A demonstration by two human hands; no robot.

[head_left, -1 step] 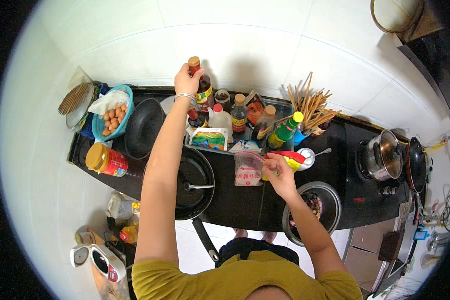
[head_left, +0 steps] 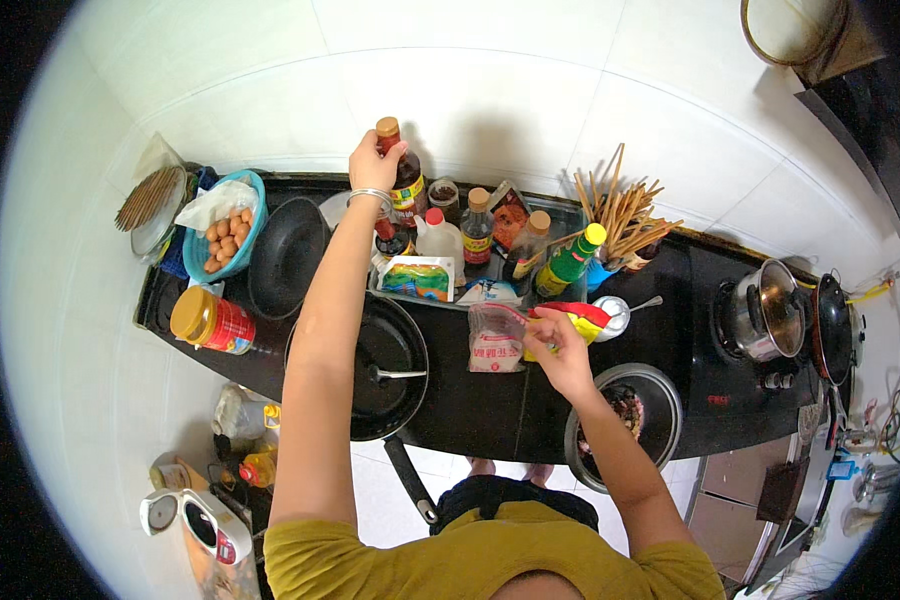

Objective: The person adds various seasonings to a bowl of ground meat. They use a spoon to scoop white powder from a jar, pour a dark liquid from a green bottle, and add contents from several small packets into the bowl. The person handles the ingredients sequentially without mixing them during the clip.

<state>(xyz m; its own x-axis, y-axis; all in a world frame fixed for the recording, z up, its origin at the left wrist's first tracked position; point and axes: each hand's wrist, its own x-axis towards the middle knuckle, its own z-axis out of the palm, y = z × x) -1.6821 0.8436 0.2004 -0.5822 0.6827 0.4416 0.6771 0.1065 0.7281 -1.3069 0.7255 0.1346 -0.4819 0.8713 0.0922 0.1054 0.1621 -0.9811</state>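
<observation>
At the back of the counter, my left hand [head_left: 370, 165] wraps the neck of a dark sauce bottle [head_left: 408, 192] with a tan cap. The bottle is upright among other bottles, its base hidden behind them. Over the counter's middle, my right hand [head_left: 568, 358] has its thumb and fingers pinched at the upper right corner of a small clear zip bag [head_left: 495, 352]. White granules fill the bag's lower part. Behind that hand lies a red and yellow packet [head_left: 582, 318]. Below my right forearm, a steel bowl [head_left: 672, 410] of chopped food [head_left: 627, 412] is partly covered.
A black frying pan [head_left: 395, 400] sits under my left forearm, its handle past the front edge. Left stand a blue basket of eggs [head_left: 228, 238] and a yellow-lidded jar [head_left: 213, 320]. A green bottle [head_left: 568, 265] and chopsticks [head_left: 625, 210] stand behind my right hand; a pot [head_left: 770, 310] is right.
</observation>
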